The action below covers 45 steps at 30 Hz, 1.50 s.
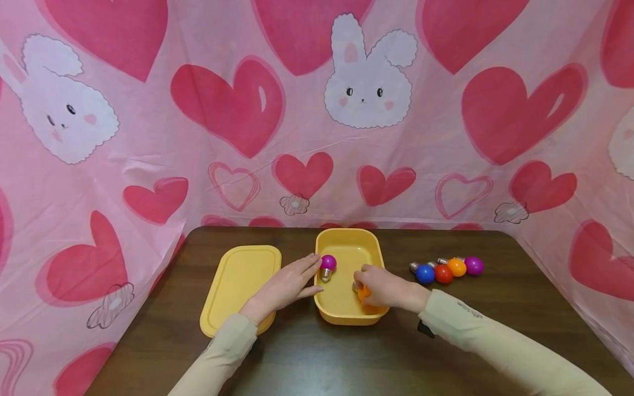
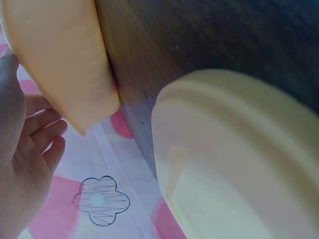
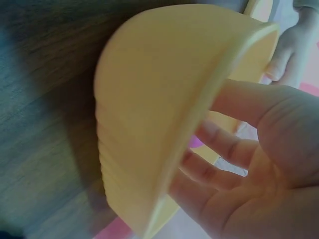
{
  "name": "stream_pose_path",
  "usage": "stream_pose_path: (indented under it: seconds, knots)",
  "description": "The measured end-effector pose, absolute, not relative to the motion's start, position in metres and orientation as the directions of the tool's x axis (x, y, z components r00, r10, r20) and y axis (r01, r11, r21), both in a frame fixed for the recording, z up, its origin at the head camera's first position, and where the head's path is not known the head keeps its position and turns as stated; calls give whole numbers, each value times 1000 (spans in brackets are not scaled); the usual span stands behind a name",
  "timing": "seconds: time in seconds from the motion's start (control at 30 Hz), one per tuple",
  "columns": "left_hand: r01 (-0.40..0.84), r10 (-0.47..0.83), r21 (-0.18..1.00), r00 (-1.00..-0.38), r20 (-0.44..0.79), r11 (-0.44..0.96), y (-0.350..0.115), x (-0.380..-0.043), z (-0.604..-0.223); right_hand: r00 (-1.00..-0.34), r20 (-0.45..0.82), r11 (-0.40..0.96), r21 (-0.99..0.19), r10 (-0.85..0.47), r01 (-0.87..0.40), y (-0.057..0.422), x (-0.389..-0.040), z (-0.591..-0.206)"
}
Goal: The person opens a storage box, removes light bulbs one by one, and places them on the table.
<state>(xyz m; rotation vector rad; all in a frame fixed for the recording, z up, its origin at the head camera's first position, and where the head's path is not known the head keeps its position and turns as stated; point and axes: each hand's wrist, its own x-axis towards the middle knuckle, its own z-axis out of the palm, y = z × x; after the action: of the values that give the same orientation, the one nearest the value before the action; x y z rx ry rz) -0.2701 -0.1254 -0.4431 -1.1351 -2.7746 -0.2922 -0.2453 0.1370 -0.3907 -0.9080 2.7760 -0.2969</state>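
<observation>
A yellow box [image 1: 348, 318] without its cover stands at the middle of the table. My left hand [image 1: 286, 287] rests at the box's left rim, fingers extended. In the left wrist view, the fingers [image 2: 47, 130] of that hand lie along the box's edge. My right hand [image 1: 388, 287] reaches over the right rim and holds an orange light bulb [image 1: 364, 294] low inside the box, its metal base pointing left. The right wrist view shows those fingers [image 3: 219, 137] past the rim, with the orange bulb hidden. A purple light bulb [image 1: 328, 263] lies inside along the left wall.
The yellow lid [image 1: 242, 280] lies flat on the table to the left, partly under my left forearm. Right of the box lie a blue bulb [image 1: 425, 274], a red bulb [image 1: 443, 274], another orange bulb [image 1: 457, 268] and another purple bulb [image 1: 474, 266] in a row. A pink heart-patterned cloth [image 1: 307, 137] hangs behind.
</observation>
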Motion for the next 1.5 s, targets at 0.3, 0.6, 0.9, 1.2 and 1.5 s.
stream_pose_path:
  seconds: [0.3,0.6,0.9,1.2,1.5]
  knots:
    - [695,674,144,-719,171,705,-124,-269,-441,-813,-168,818,-281,-557,-502,138,-251,-401]
    - [688,669,164,-726,159,707,-122,-267,-442,-801,-168,808,-276,-574,-521,138,-252,-404]
    - [689,667,163,-725,172,706,-122,-267,-443,-813,-61,783,-320,-579,-533,149,-252,-392]
    - [705,677,148,-708,202,693,-123,-268,-443,-816,175,748,-329,-551,-576,182,-249,-374]
    - [717,681,132,-693,236,684,-125,-267,-442,-777,359,719,-310,-518,-622,221,-234,-375]
